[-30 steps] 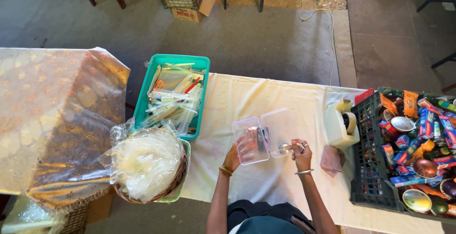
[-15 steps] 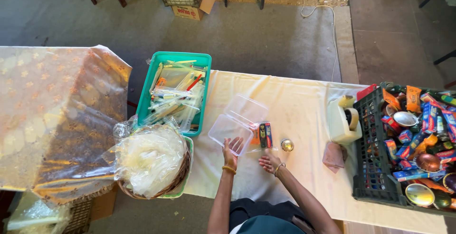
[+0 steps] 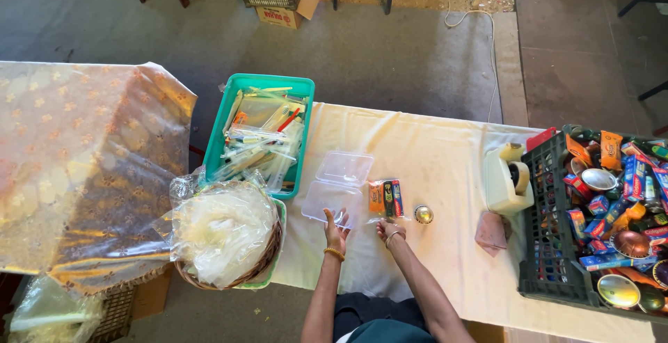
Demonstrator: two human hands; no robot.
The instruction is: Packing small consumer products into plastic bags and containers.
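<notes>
An open clear plastic hinged box [image 3: 339,186] lies flat on the white-covered table [image 3: 431,155]. My left hand [image 3: 336,227] rests on the box's near edge, fingers spread. My right hand [image 3: 390,230] is just right of it, its fingertips touching the near end of a small orange, green and blue packet [image 3: 386,197] lying beside the box. A small round shiny metal piece [image 3: 423,213] sits right of the packet, untouched.
A teal tray [image 3: 229,124] of clear wrapped packets stands left of the box. A basket of clear plastic bags [image 3: 223,233] sits at the near left. A white tape dispenser [image 3: 506,179], a pink cloth [image 3: 492,232] and a dark crate [image 3: 543,225] of colourful packets and metal bowls stand right.
The clear box, held up in both hands a second ago, now lies open on the table. The packet and metal piece have been set down beside it.
</notes>
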